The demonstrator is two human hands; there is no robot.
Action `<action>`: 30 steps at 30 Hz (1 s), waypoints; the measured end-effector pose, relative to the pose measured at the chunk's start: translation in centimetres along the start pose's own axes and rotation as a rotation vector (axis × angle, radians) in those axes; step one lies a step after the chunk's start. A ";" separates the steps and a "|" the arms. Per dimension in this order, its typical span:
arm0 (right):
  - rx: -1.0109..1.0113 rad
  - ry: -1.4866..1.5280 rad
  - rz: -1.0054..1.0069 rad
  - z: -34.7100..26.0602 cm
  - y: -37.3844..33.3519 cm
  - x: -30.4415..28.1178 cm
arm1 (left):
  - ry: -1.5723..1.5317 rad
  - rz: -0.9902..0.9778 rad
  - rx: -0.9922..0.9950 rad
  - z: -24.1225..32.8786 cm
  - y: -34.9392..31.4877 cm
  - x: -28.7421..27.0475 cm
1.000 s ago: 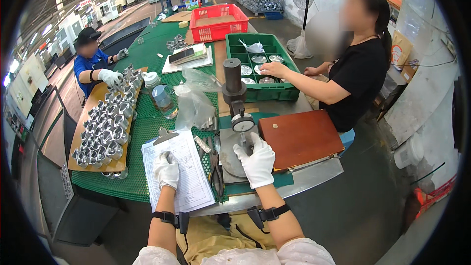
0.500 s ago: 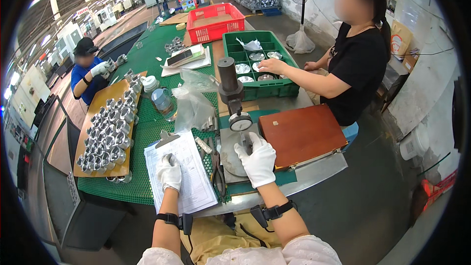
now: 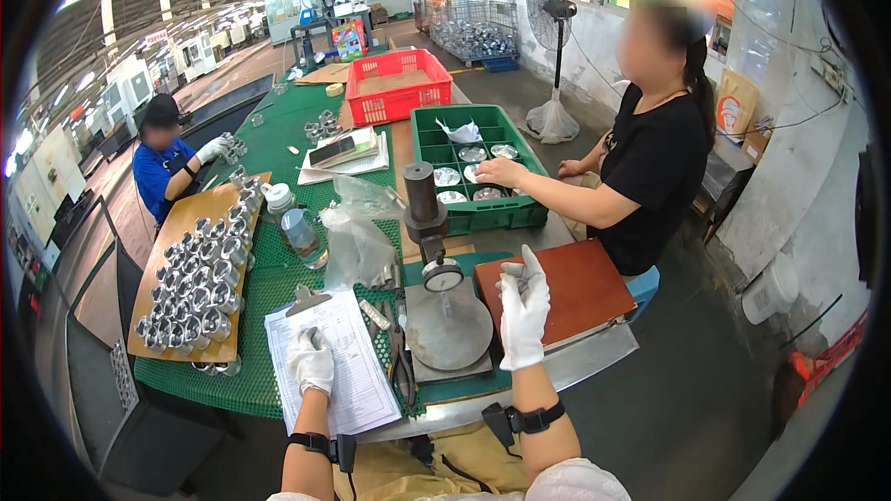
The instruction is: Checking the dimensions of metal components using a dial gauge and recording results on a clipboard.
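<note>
My left hand [image 3: 311, 361], in a white glove, rests on the printed sheets on the clipboard [image 3: 348, 376]. Its fingers are curled, and whatever they may hold is hidden. My right hand [image 3: 525, 311], also gloved, is raised beside the near left part of the reddish-brown wooden box [image 3: 580, 288]. Its fingers stretch upward, slightly bent, and I make out nothing between them. Left of it, a dial gauge [image 3: 443, 276] hangs from a dark post stand [image 3: 423, 199] above a round grey metal plate [image 3: 452, 329]. Pliers [image 3: 400, 362] lie between clipboard and stand.
Rows of shiny metal parts [image 3: 200, 283] stand on a board at left. A water bottle [image 3: 302, 232] and plastic bags [image 3: 357, 241] lie behind the clipboard. At right, a co-worker [image 3: 650, 158] reaches into a green divided crate [image 3: 492, 215]; a red crate [image 3: 399, 83] stands beyond.
My right hand has moved away from under the dial gauge, rightward to the wooden box, and its fingers have straightened. My left hand stays on the sheets. The whole view has shifted slightly.
</note>
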State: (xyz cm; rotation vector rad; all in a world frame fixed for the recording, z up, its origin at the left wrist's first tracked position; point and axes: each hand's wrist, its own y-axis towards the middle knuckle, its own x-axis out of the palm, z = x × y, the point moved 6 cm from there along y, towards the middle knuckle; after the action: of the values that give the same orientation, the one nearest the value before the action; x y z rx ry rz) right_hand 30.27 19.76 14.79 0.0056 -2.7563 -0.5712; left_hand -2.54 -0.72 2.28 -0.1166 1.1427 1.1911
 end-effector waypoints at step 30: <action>0.348 0.024 -0.114 5.0 -3.1 -4.0 | 0.039 -0.122 -0.132 0.3 0.2 -0.3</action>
State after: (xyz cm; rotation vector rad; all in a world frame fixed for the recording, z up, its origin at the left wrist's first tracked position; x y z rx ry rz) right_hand 32.28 19.09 8.01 0.2496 -2.8077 -0.1116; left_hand -2.50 -0.64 2.75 -0.3070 1.0751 1.1594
